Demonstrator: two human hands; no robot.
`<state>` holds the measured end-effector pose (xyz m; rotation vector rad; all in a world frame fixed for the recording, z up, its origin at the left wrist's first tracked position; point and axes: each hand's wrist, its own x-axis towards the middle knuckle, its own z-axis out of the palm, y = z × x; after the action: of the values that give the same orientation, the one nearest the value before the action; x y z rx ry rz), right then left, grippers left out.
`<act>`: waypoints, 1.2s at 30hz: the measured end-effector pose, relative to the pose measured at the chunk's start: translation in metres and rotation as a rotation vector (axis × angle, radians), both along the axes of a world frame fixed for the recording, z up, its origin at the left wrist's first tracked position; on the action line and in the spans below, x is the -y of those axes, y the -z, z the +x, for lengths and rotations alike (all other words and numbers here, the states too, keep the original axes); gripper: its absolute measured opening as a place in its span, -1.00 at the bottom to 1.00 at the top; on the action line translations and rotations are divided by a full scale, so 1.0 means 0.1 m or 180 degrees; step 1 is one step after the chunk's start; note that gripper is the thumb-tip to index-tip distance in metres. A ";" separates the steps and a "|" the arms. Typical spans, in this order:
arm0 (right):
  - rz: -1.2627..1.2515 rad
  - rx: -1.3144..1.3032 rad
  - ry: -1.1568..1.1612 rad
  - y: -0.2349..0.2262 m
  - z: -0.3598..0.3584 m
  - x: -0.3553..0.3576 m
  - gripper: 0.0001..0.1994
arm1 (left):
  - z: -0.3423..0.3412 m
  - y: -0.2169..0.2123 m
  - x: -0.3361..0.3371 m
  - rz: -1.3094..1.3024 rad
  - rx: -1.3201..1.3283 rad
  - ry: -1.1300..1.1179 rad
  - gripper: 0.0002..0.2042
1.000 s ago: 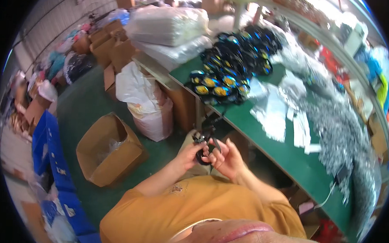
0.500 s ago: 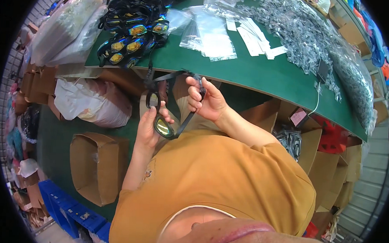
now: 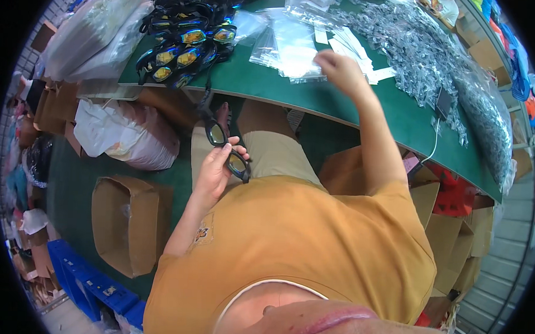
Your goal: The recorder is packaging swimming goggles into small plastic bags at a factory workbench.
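Note:
In front of my belly, my left hand (image 3: 213,172) is closed around a pair of swim goggles (image 3: 237,163) with a black frame and yellowish mirrored lenses. The black goggle strap (image 3: 206,97) runs up from them towards the table edge. My right hand (image 3: 344,74) is over the green table, away from the goggles, with its fingers blurred and partly turned from view. It is beside a stack of clear plastic bags (image 3: 283,47) and several white paper slips (image 3: 349,45); whether it touches them I cannot tell.
Many black goggles with orange-blue lenses (image 3: 186,58) are heaped at the table's left. A spread of small clear plastic pieces (image 3: 395,48) covers the right side, with a full clear sack (image 3: 485,130) at the edge. Cardboard box (image 3: 127,227), white bag (image 3: 127,132) and blue crate (image 3: 92,284) are on the left.
My right hand has let go of the goggle strap and moved up and right over the table. My left hand still holds the goggles, which have shifted slightly right.

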<state>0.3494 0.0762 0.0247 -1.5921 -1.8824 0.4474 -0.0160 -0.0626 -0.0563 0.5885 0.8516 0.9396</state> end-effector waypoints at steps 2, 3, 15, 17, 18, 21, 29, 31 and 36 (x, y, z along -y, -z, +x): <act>0.0056 0.1311 0.0578 -0.05 0.22 -0.32 -0.76 | -0.02 -0.01 0.06 0.0013 0.0042 0.0062 -0.69; 0.0150 0.1701 0.0773 0.01 0.41 -0.46 -0.76 | -0.02 0.00 0.07 0.0082 0.0031 0.0108 -0.69; -0.0531 0.2218 0.1817 0.37 1.97 -0.40 -0.68 | -0.03 0.09 0.07 0.0128 0.0088 0.0035 -0.68; -0.0425 0.2263 0.1494 0.45 1.76 -0.44 -0.70 | 0.01 0.07 0.06 0.0066 -0.0028 0.0076 -0.68; -0.0195 0.2125 0.1421 0.45 1.50 -0.40 -0.70 | 0.03 0.08 0.05 0.0084 -0.0027 0.0058 -0.68; 0.0033 0.1398 0.1160 0.36 1.28 -0.51 -0.74 | 0.07 0.07 0.03 0.0053 0.0016 0.0181 -0.69; 0.0255 0.2038 0.1744 0.33 1.78 -1.09 -0.53 | 0.02 0.17 0.08 -0.0026 0.0041 0.0075 -0.66; -0.0115 0.2430 0.1744 0.40 2.11 -1.14 -0.46 | 0.06 0.28 0.05 0.0262 0.0001 0.0141 -0.66; -0.1379 0.3213 0.1239 -0.11 1.58 -1.49 -0.53 | -0.05 0.27 0.22 0.0035 0.0272 -0.0040 -0.70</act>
<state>0.5078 0.2256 0.0357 -2.7597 -2.1200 -0.2035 -0.0209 -0.0847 -0.0834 0.5493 0.7749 0.9746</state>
